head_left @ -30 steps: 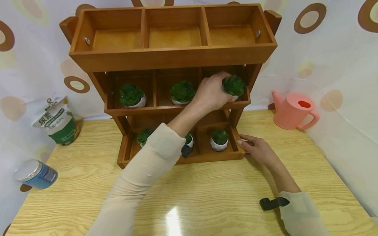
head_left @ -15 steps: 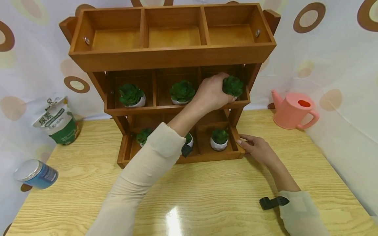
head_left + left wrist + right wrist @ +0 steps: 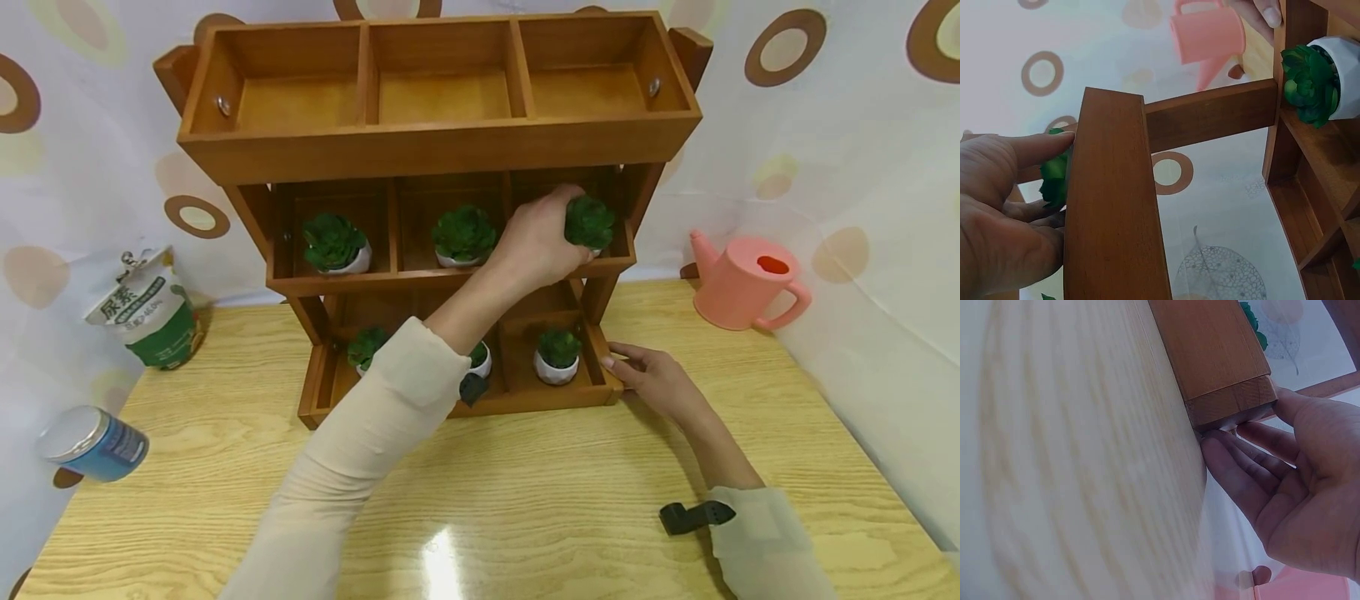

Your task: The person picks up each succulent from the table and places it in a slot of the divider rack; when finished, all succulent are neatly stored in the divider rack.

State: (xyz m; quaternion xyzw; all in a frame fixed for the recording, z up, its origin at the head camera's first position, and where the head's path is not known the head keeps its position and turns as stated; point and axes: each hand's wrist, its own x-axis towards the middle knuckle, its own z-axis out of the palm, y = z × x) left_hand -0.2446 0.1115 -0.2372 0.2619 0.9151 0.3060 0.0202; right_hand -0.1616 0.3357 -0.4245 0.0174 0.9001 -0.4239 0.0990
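In the head view my left hand (image 3: pixel 542 236) reaches across and grips a potted succulent (image 3: pixel 589 222) at the right compartment of the middle shelf. Its thumb and fingers are around the white pot, which the leaves and hand mostly cover. The left wrist view shows the left hand (image 3: pixel 1004 212) with the green leaves behind a wooden board (image 3: pixel 1116 200). My right hand (image 3: pixel 654 379) holds the lower right end of the brown wooden plant rack (image 3: pixel 442 150). In the right wrist view, the right hand (image 3: pixel 1297 481) has its thumb at the upper edge and fingertips near the bottom.
Two more succulents, left (image 3: pixel 335 243) and centre (image 3: pixel 463 235), sit on the middle shelf. Others occupy the bottom tray, one at right (image 3: pixel 557 357). A pink watering can (image 3: pixel 742 283) stands right; a green-white pouch (image 3: pixel 153 312) and blue can (image 3: pixel 101 443) stand left.
The succulent in my left hand has shifted slightly left and its pot shows less below the leaves. My right hand has stayed at the rack's lower end.
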